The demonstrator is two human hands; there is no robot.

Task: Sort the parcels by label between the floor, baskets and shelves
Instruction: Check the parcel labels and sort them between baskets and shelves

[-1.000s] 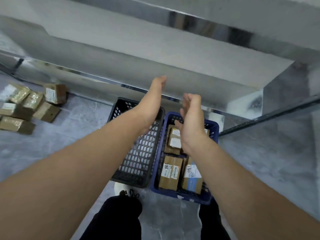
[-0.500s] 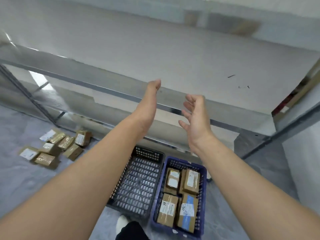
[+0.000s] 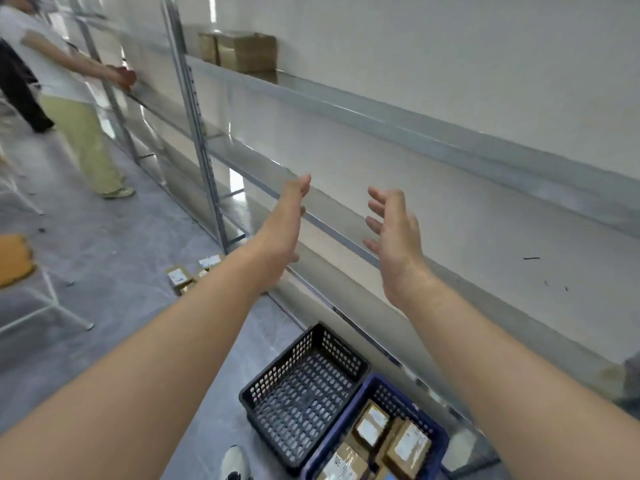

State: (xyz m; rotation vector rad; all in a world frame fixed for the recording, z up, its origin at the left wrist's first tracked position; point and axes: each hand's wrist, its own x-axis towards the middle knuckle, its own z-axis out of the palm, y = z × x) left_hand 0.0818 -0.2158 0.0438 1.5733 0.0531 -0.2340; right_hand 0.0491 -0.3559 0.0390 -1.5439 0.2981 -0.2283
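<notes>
My left hand (image 3: 285,221) and my right hand (image 3: 393,233) are raised in front of the metal shelves (image 3: 433,133), palms facing each other, fingers relaxed, holding nothing. Below them on the floor stand a black basket (image 3: 304,386), with nothing in it, and a blue basket (image 3: 381,434) holding several brown labelled parcels (image 3: 405,448). A few more parcels (image 3: 194,273) lie on the floor by the shelf post, partly hidden by my left forearm. Two brown boxes (image 3: 242,50) sit on the upper shelf at the far left.
Another person (image 3: 69,91) stands at the left, reaching into the neighbouring shelf unit. A white-legged stool with an orange seat (image 3: 14,261) stands at the far left. The floor is grey. My shoe (image 3: 235,464) shows beside the black basket.
My view has swung up and to the left, from the baskets to the shelves. Both hands stayed raised and have spread farther apart, the right hand's fingers uncurling.
</notes>
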